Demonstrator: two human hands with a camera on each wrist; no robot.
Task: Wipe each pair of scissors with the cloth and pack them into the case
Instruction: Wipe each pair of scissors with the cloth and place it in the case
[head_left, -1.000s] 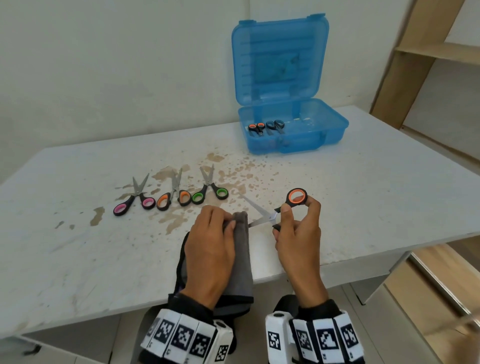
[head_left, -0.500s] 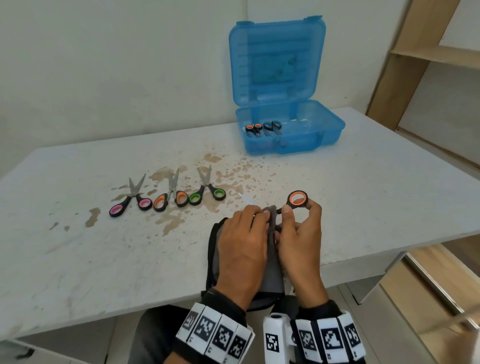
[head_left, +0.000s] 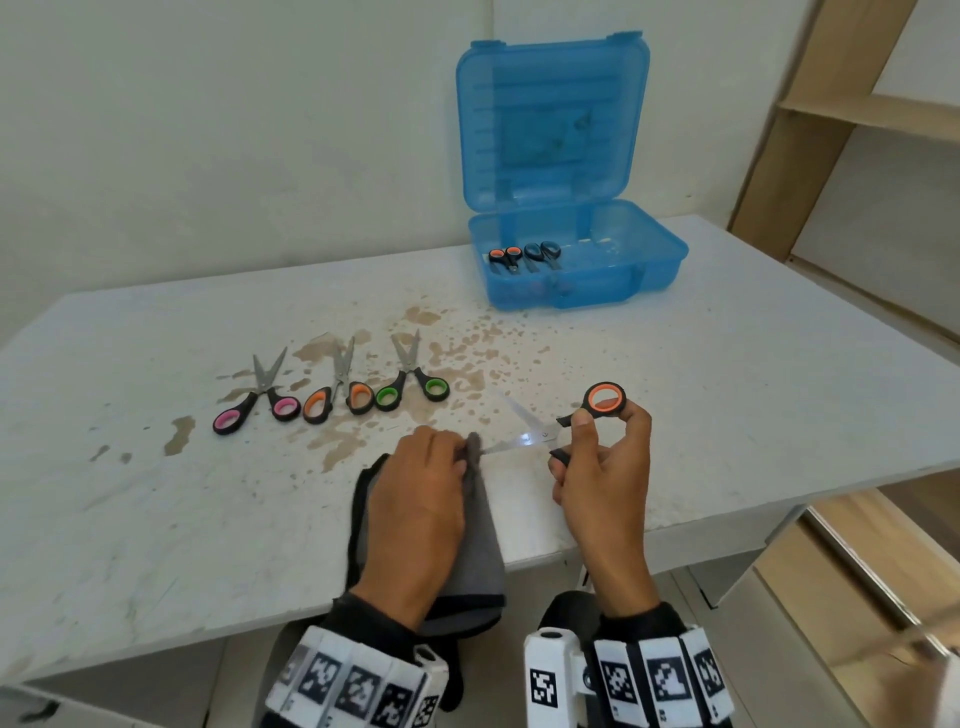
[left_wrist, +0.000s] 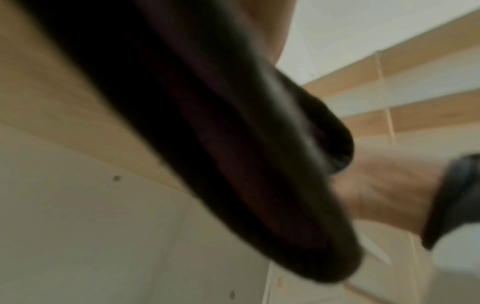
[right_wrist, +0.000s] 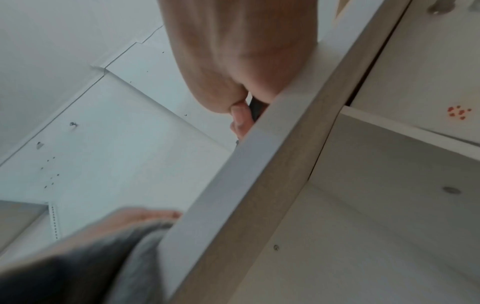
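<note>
My right hand grips the handles of orange-handled scissors, their blades spread apart. My left hand pinches a grey cloth around the tip of the lower blade; the cloth hangs over the table's front edge. In the right wrist view the cloth shows blurred under the table edge. Three more scissors lie in a row on the table: pink-handled, orange-handled and green-handled. The blue case stands open at the back with two scissors inside.
The white table has brown stains around the row of scissors. A wooden shelf unit stands to the right. The table's front edge is just under my wrists. The left wrist view is blurred, filled by dark cloth.
My left hand has slid the cloth leftwards along the blade from near the pivot to its tip. The right hand keeps its grip on the handles, blades spread again.
</note>
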